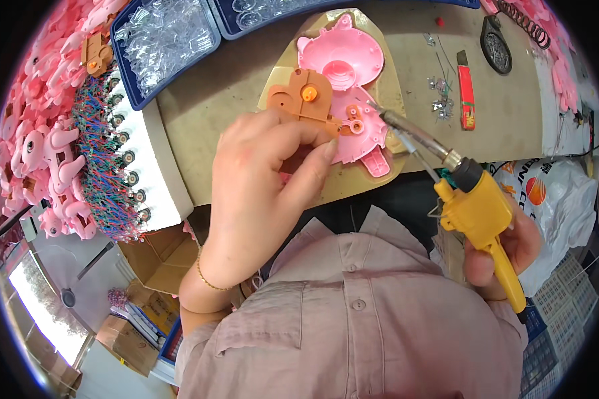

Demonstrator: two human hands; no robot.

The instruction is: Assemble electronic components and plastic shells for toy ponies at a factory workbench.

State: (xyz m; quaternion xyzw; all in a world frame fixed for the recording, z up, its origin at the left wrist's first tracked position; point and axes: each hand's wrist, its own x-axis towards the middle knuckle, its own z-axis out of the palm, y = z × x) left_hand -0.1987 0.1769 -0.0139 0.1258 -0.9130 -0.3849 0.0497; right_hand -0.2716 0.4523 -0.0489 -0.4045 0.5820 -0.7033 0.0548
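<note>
My right hand (520,241) is closed round the yellow soldering gun (478,211). Its thin metal tip points left, over the pink toy shell (371,141). A brown plastic piece with an orange knob (309,94) lies partly over this shell, just beyond my left hand (259,166). That hand is closed, thumb and forefinger pinched near the shell's left edge; what they hold, if anything, is hidden. A rounded pink half shell (353,56) sits above, on the same tan board (394,73).
Blue trays (214,30) of clear plastic parts stand at the back left. Bundled coloured wires (103,159) and piled pink toys (43,149) fill the left side. A red utility knife (466,100), small metal bits (441,106) and a black coil-corded object (496,45) lie right.
</note>
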